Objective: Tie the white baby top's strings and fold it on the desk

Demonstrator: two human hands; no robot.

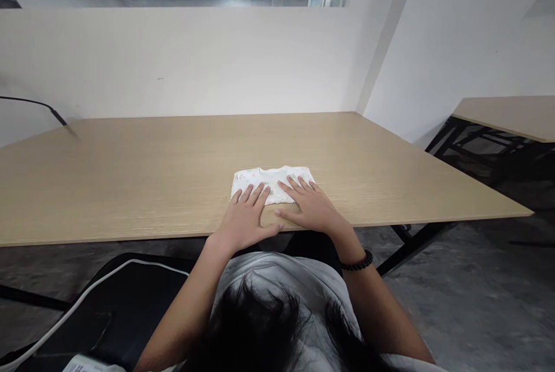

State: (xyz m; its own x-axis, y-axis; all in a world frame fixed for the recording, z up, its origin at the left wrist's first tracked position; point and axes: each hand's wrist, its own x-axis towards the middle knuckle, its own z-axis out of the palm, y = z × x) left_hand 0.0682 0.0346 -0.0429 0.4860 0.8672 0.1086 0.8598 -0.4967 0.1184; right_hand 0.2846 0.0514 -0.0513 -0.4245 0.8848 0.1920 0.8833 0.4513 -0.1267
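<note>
A small white garment [274, 176] with a faint coloured print lies flat on the table near its front edge. Its far side has a shallow curved dip like a neckline. My left hand [247, 216] rests on the left part of the cloth, fingers spread and pointing away from me. On the right part lies my right hand [310, 204], palm down, its fingers also apart. Both thumbs point inward over the bare wood between the cloth and the table edge. The fingers cover some of the garment's near side.
The wooden table [151, 169] reaches back to a white wall [195, 59]. A black cable [56, 114] hangs over its far left corner. Another table [511, 114] stands at the right. A black bag or seat with white piping [125, 302] is at lower left.
</note>
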